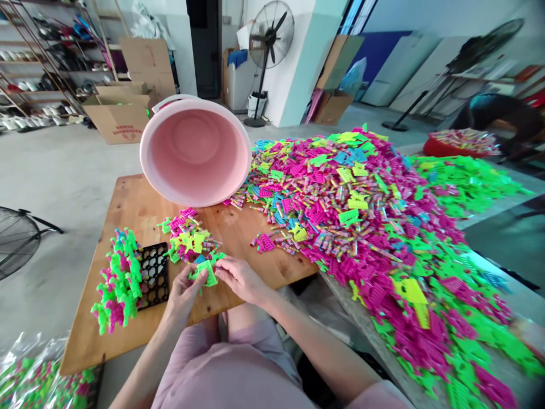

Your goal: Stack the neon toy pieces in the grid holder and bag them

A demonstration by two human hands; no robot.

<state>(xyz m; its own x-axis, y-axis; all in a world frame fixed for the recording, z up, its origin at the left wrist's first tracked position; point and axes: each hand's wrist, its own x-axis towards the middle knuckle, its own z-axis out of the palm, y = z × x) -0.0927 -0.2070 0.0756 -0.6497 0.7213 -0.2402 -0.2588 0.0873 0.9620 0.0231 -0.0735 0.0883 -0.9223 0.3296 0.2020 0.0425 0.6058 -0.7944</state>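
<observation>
My left hand [182, 292] and my right hand [238, 276] meet at the near edge of a wooden board [123, 210], both pinched on one small green plastic piece [205, 273]. Just beyond them lies a small pile of pink, yellow and green pieces [187, 238]. To the left, a black honeycomb tray [153, 274] is partly filled with upright green and pink pieces [118, 281].
A pink bucket [196, 150] lies tipped on its side at the board's far end. A huge heap of pink, green, yellow and blue pieces [383, 227] covers the table on the right. Bags of pieces [29, 375] sit low left. A floor fan [17, 238] stands at the left.
</observation>
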